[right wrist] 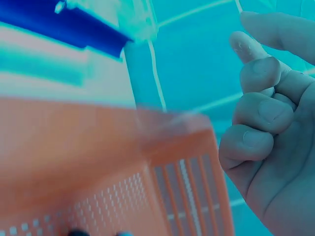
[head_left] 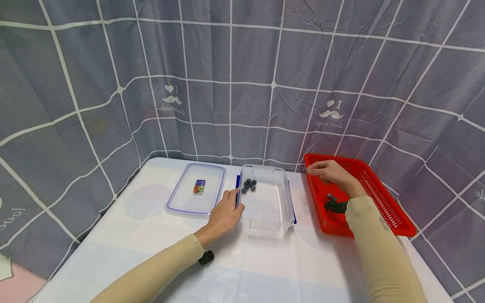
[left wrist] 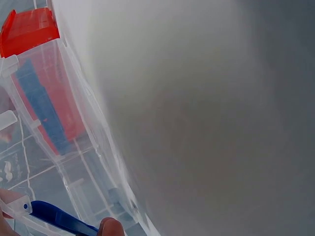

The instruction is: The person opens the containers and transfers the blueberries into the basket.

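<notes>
A clear plastic food container point(head_left: 267, 210) with blue side latches stands uncovered on the table. Several blueberries point(head_left: 249, 185) lie in its far left part. My left hand point(head_left: 223, 214) holds the container's left side, its thumb and a finger at the blue latch point(left wrist: 61, 219). To the right is a red plastic basket point(head_left: 369, 168) with slotted walls, with a few blueberries point(head_left: 331, 198) showing near my wrist. Over the basket's far left part hovers my right hand point(head_left: 333, 174). In the right wrist view its fingers point(right wrist: 261, 113) are bent loosely, and nothing shows between thumb and forefinger.
The container's clear lid point(head_left: 195, 198), with a blue seal and a small fruit label point(head_left: 199, 187), lies flat to the left of the container. A grey curtain point(head_left: 250, 101) with white lines hangs behind the white table point(head_left: 151, 231).
</notes>
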Tool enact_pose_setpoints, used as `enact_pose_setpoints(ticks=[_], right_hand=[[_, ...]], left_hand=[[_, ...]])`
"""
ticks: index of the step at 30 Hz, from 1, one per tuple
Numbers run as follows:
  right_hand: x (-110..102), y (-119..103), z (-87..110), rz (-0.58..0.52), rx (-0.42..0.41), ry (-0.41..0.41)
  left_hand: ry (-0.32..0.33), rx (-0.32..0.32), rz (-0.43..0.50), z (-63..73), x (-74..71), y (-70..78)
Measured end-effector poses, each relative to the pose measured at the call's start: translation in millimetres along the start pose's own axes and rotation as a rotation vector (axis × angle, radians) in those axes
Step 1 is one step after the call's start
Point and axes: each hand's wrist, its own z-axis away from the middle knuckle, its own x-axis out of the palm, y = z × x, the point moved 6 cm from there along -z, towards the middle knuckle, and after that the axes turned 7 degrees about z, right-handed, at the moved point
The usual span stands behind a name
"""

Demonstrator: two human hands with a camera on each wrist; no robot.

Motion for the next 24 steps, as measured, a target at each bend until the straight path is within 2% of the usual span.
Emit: enact_pose_setpoints(ticks=[7, 24], right_hand=[[18.4, -22.3, -12.5, -0.068, -0.065, -0.011], [76.1, -62.4, -44.0, -0.261, -0.105, -0.071]], left_hand=[[-0.001, -0.002, 0.007, -0.4, 1.2, 0.4], [0.003, 0.001, 0.019, 1.8, -1.0, 0.3]])
